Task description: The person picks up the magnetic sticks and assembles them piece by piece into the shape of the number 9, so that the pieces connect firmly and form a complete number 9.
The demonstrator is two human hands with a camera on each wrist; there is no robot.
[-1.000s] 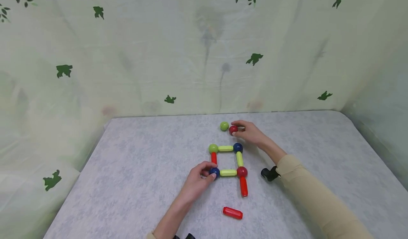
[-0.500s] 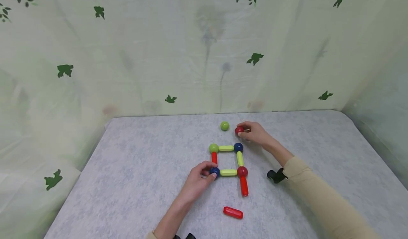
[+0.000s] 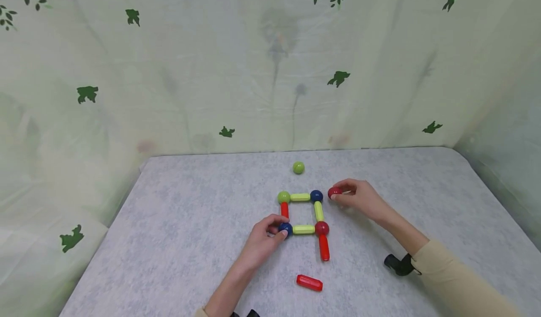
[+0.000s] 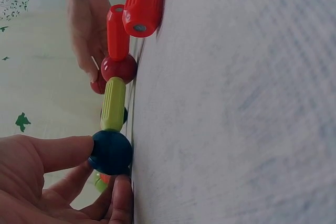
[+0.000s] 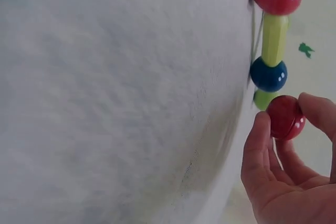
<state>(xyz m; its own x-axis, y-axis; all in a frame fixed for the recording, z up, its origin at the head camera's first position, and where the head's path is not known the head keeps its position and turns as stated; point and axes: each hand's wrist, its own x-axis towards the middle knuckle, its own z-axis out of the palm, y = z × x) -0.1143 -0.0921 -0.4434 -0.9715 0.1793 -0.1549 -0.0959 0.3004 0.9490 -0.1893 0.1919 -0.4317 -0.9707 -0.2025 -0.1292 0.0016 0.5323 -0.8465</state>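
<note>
My left hand point(image 3: 260, 240) pinches the blue ball point(image 4: 111, 153) at the near left corner of a square of magnetic balls and rods. The square's other corners are a green ball point(image 3: 284, 197), a second blue ball point(image 3: 316, 196) and a red ball point(image 3: 321, 228). Light green rods point(image 3: 303, 229) form three sides and a red rod point(image 3: 285, 210) the left one. Another red rod point(image 3: 324, 247) sticks out from the red corner ball toward me. Between thumb and fingers my right hand point(image 3: 359, 198) holds a loose red ball point(image 5: 286, 117), just right of the far blue corner.
A loose green ball point(image 3: 298, 167) lies beyond the square, near the table's far edge. Closer to me a loose red rod point(image 3: 309, 282) lies on the grey table point(image 3: 190, 223). A leaf-patterned cloth point(image 3: 190, 73) hangs behind the table.
My right hand has carried the red ball away from the loose green ball, to the right and toward me. The left hand stays on the blue corner ball.
</note>
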